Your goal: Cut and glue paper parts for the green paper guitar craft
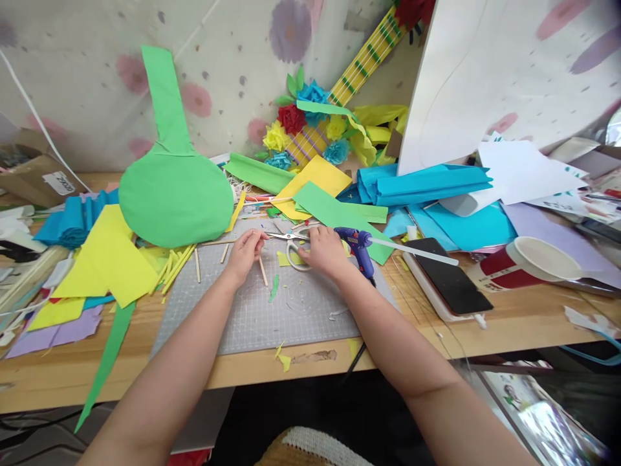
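Observation:
Over the grey cutting mat (194, 317), my left hand (246, 255) is closed in a pinch; what its fingertips hold, if anything, is too small to make out. My right hand (327, 249) is closed on a pair of scissors (293, 254) with white handles. The blades point left, their tips close to my left fingertips. A thin wooden stick (262, 272) shows just below my left hand, and another stick (198, 266) lies further left on the mat. Directly right of my right hand is a purple glue gun (358, 246) with a clear glue stick in its back.
Behind the mat, a green guitar-shaped cutout (175, 194) leans near a flower-covered guitar (310, 139). Yellow paper (104, 259) lies left. Blue crepe paper (427, 186), a black phone (449, 275) and a tilted paper cup (514, 265) are right. Yellow scraps (284, 361) lie at the front edge.

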### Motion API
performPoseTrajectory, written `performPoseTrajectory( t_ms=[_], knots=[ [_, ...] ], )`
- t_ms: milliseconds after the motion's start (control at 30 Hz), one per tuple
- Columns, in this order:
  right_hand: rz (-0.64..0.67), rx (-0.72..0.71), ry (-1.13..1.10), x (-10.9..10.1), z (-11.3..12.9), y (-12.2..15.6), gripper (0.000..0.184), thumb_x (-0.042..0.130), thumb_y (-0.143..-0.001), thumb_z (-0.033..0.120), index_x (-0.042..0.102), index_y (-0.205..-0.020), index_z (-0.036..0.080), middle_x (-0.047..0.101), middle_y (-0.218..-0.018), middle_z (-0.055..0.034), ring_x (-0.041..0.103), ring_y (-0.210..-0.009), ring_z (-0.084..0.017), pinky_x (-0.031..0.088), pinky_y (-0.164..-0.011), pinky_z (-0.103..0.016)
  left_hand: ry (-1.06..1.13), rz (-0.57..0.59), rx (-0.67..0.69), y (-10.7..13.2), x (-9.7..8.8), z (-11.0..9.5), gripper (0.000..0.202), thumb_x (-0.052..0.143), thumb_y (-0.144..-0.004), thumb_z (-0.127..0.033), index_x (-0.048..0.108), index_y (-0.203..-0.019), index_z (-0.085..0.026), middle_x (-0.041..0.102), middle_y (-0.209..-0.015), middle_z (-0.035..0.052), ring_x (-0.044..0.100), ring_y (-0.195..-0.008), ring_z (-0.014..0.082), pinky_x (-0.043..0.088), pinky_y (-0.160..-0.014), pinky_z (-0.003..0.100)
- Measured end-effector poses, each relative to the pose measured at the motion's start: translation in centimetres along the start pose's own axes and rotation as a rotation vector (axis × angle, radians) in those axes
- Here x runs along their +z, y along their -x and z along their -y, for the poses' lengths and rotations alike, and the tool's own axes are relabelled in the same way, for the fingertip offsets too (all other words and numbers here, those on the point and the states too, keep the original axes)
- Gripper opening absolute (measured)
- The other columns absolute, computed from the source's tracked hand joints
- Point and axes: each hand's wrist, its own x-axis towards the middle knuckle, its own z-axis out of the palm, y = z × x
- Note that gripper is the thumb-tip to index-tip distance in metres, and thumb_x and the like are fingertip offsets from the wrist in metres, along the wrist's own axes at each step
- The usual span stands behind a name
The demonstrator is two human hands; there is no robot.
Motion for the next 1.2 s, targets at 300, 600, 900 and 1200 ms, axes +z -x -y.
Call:
performPoseTrajectory(
  t_ms=[300, 600, 900, 1200],
  knots=[
    [0.062, -0.048, -0.029, 0.2, 0.2, -0.2, 0.04, 0.052, -0.072, 0.038, 0.057, -0.101, 0.011, 0.058, -0.104, -0.0158, 0.049, -0.1, -0.027, 0.035, -0.084, -0.035, -0.08, 0.12, -0.039, 0.0, 0.0, 0.5, 0.024, 0.052, -0.076, -0.035, 0.059, -0.081, -0.013, 0.046, -0.064, -0.0016, 0.03, -0.045, 0.0038, 0.024, -0.041, 0.018],
    [-0.019, 0.021, -0.414, -0.6, -0.1, -0.5, 0.036, 0.052, -0.071, 0.038, 0.046, -0.101, 0.018, 0.062, -0.087, -0.0043, 0.055, -0.073, -0.018, 0.034, -0.063, -0.027, -0.133, 0.099, 0.117, 0.0, 0.0, 0.5, 0.021, 0.051, -0.079, -0.038, 0.054, -0.084, -0.018, 0.044, -0.067, -0.0024, 0.039, -0.053, 0.007, 0.034, -0.046, 0.019],
    [-0.038, -0.27, -0.32, -0.4, 1.3, 0.1, 0.034, 0.05, -0.075, 0.05, 0.049, -0.084, 0.018, 0.061, -0.089, -0.0074, 0.053, -0.084, -0.02, 0.027, -0.072, -0.029, -0.141, 0.122, 0.18, 0.0, -0.3, 0.8, 0.024, 0.053, -0.077, -0.04, 0.047, -0.072, -0.017, 0.04, -0.064, -0.0027, 0.036, -0.056, 0.0084, 0.033, -0.051, 0.021],
    [0.049, -0.32, -0.305, -0.6, 1.3, 0.4, 0.041, 0.046, -0.075, 0.057, 0.047, -0.086, 0.018, 0.061, -0.092, -0.0071, 0.053, -0.083, -0.02, 0.026, -0.069, -0.028, -0.206, 0.135, 0.189, 0.3, -0.5, 0.8, 0.023, 0.053, -0.078, -0.037, 0.044, -0.067, -0.018, 0.039, -0.064, -0.0027, 0.038, -0.057, 0.0093, 0.035, -0.054, 0.023]
  ],
)
